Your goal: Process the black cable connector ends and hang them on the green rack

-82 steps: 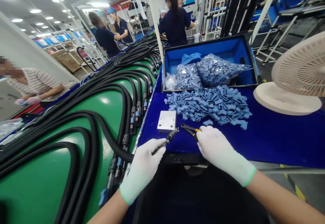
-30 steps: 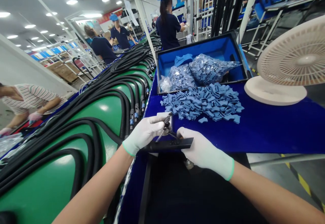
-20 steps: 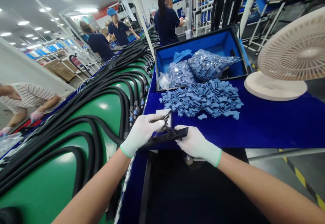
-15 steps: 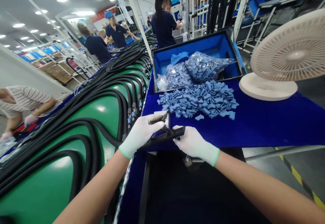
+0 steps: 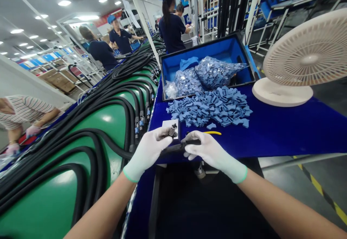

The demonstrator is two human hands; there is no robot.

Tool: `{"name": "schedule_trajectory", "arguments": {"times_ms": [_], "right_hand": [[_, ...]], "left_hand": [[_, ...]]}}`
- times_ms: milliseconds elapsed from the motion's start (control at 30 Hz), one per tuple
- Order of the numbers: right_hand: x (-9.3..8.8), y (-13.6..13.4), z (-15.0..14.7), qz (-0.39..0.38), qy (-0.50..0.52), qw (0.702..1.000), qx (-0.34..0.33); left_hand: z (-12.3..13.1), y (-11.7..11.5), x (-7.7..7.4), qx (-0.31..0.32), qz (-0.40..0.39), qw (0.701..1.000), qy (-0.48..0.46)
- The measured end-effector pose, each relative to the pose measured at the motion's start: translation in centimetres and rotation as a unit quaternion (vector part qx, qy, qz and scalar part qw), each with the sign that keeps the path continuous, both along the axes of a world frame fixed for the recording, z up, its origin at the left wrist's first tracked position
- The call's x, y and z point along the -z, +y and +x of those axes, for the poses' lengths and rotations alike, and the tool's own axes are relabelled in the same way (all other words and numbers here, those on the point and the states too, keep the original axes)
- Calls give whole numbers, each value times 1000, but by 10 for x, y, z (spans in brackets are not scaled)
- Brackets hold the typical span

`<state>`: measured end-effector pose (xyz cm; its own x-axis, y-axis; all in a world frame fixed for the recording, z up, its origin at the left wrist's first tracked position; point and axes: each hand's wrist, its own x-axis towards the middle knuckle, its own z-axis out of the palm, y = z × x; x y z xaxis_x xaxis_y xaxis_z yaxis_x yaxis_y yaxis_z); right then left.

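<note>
Both hands wear white knit gloves with green cuffs. My left hand (image 5: pixel 148 150) is closed, pinching a small dark part with a coil spring (image 5: pixel 172 129) that points upward at the fingertips. Facing it, my right hand (image 5: pixel 207 150) curls thumb and fingers around a black elongated part (image 5: pixel 191 142), whose end is partly hidden by the glove. A white-topped block (image 5: pixel 175 124) sits just behind the spring. Past the right fingers, a yellow curved strip (image 5: pixel 213 133) shows on the blue surface. A pile of small blue plastic clips (image 5: pixel 214 107) lies beyond both hands.
A blue bin (image 5: pixel 225 45) with bagged blue clips stands behind the pile. To the right is a beige fan (image 5: pixel 282 92). Black hoses (image 5: pixel 89 134) run along a green table (image 5: pixel 114 116) at left. A person in a striped top (image 5: pixel 29 110) works at far left; others stand farther back.
The black elongated part has come down and is now mostly behind my right fingers. My left hand has turned so the spring stands more upright. The yellow strip has come into sight.
</note>
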<state>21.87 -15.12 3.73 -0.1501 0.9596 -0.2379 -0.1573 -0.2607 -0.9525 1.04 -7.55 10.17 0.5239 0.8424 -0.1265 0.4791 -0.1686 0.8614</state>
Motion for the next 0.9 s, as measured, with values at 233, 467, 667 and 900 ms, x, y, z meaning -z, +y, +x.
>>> {"name": "schedule_trajectory", "arguments": {"times_ms": [233, 467, 667, 900], "right_hand": [[2, -3, -11, 59, -11, 998, -16], [19, -1, -16, 40, 54, 997, -40], [9, -6, -17, 94, 25, 995, -32], [25, -8, -20, 29, 127, 989, 70]], "left_hand": [[-5, -18, 14, 106, 79, 985, 106], [-8, -21, 30, 205, 210, 951, 95], [-10, 2, 47, 92, 1, 996, 4], [-9, -32, 50, -3, 165, 979, 117]]}}
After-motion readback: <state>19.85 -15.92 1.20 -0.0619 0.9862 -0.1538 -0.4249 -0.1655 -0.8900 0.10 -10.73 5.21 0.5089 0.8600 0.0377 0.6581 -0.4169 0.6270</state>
